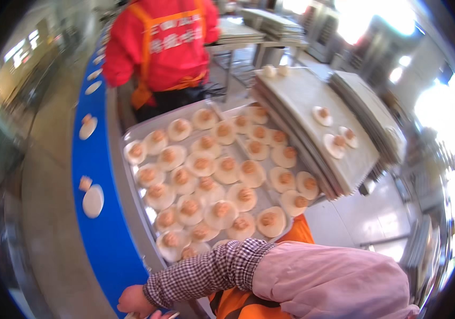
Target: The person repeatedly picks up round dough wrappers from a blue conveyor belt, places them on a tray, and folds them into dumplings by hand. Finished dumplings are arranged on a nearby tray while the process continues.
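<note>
My right arm, in a checked sleeve, reaches across to the blue conveyor belt [103,247]. My right hand [135,301] is bent over the belt at the bottom edge, its fingertips hidden. Of my left hand [158,315] only a few fingers show at the picture's rim, close beside the right. A pale edge [173,315], perhaps dough, shows by those fingers; what either hand holds is hidden. Farther up the belt lie a flat dough round [93,201] with a lump of filling [85,183] beside it, and another dough round [88,128] with filling at its edge.
Beside the belt, a metal tray [227,109] carries many dough rounds topped with filling [227,168], some overlapping. Stacked trays [303,103] at the right hold several more pieces. A person in a red top [171,48] with orange apron straps stands beyond the tray, by the belt.
</note>
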Tool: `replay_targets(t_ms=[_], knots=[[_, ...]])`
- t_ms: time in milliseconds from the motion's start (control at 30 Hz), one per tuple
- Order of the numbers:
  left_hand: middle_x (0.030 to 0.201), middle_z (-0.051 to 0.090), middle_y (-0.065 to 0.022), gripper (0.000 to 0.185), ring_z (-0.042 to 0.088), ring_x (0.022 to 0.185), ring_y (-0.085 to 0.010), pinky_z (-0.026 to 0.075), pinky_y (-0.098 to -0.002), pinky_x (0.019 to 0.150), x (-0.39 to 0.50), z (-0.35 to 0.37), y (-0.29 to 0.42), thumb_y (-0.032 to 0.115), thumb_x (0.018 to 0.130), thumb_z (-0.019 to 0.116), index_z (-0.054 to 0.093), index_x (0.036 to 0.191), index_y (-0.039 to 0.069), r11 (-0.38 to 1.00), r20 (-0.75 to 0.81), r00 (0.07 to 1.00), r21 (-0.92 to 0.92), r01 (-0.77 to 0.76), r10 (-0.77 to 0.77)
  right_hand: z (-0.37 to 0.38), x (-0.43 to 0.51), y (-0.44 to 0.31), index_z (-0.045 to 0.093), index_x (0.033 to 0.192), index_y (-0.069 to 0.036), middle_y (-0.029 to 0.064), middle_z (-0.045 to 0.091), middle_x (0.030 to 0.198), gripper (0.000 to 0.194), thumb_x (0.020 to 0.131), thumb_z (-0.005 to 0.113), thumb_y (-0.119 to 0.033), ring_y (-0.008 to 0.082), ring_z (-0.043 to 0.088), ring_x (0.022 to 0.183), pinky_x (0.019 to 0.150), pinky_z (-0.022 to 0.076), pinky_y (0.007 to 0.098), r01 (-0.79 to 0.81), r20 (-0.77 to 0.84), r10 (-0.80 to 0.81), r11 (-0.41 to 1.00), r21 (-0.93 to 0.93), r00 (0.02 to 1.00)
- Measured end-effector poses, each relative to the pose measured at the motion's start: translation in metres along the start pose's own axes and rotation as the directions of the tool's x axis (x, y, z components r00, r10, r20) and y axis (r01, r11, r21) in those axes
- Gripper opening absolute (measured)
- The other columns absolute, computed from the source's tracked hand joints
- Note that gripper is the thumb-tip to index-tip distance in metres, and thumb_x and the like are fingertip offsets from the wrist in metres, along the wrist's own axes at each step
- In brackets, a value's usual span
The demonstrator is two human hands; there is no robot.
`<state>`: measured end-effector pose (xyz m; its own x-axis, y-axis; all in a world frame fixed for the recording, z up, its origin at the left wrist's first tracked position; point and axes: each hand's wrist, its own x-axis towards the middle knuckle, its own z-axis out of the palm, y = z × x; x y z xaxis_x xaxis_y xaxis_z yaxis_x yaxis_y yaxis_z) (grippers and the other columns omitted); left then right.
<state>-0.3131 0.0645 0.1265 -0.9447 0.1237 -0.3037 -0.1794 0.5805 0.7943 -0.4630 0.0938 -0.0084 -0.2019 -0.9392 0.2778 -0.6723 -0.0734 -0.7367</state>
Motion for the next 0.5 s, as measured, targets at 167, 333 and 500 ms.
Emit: replay_targets(t_ms=[167,333,500], knots=[[0.106,0.063,-0.0155,0.039,0.061,0.098,-0.0304,0.047,-0.0400,0.085,0.075,0.041,0.036,0.020,0.087,0.066,0.055,0.118,0.000,0.954,0.155,0.987,-0.288,0.085,-0.042,-0.167,-0.145,-0.020,0.055,0.113,-0.005,0.0149,0.064,0.086,0.045,0.075,0.072,-0.021,0.0283,0.064,0.077,0.068,0.0512,0.0387,-0.378,-0.329,0.498,0.850,0.365,0.802],[0.119,0.056,-0.0147,0.053,0.056,0.111,-0.0330,0.046,-0.0520,0.093,0.146,0.112,0.045,0.016,0.080,0.066,0.046,0.127,0.002,0.375,0.420,0.907,-0.845,0.380,0.028,-0.302,-0.324,-0.006,0.063,0.111,-0.003,0.0122,0.068,0.091,0.047,0.073,0.077,-0.027,0.0197,0.066,0.076,0.070,0.0542,0.0334,-0.701,-0.713,0.541,0.707,0.099,0.445],[0.124,0.054,-0.0154,0.050,0.053,0.117,-0.0282,0.043,-0.0532,0.099,0.202,0.181,0.090,0.015,0.088,0.059,0.041,0.132,0.001,0.123,0.481,0.826,-0.876,0.466,0.293,-0.384,-0.509,-0.026,0.056,0.125,-0.007,0.0053,0.065,0.100,0.048,0.085,0.069,-0.031,0.0154,0.064,0.084,0.062,0.0554,0.0271,-0.395,-0.651,0.750,0.567,0.723,-0.116]])
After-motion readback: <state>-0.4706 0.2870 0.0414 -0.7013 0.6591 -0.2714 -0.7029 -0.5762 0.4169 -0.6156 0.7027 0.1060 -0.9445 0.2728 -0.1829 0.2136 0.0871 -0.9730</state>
